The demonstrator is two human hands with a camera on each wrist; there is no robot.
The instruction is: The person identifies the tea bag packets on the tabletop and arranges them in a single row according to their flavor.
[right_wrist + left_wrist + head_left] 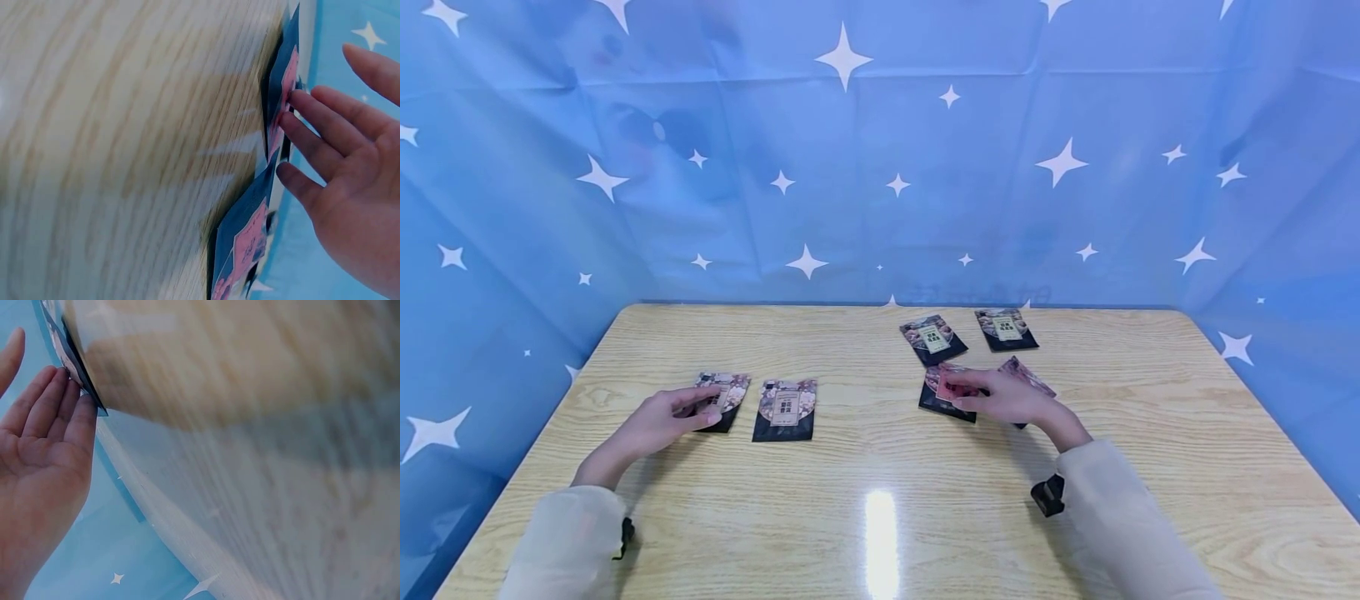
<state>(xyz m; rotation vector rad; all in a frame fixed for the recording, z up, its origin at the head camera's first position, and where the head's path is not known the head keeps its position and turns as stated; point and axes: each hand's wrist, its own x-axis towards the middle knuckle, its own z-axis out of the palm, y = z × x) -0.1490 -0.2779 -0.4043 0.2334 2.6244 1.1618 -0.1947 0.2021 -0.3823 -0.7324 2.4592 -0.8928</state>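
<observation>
My left hand (666,423) reaches over a dark sachet with a pink floral print (737,386). In the left wrist view its fairly straight fingertips touch the sachet (79,359), with the thumb apart. A matching floral sachet (785,408) lies just to the right. My right hand (1003,398) is over a dark sachet with a pink-red label (946,409). The right wrist view shows extended fingertips on that sachet (284,84), the thumb raised clear. A second pink-labelled sachet (1028,374) is partly hidden under the right hand and wrist.
Two dark sachets with pale green labels, one tilted (934,338) and one farther right (1006,329), lie at the table's back. The left one meets the pink-labelled sachet before it. A blue star-patterned cloth (880,217) borders the wooden table (820,508).
</observation>
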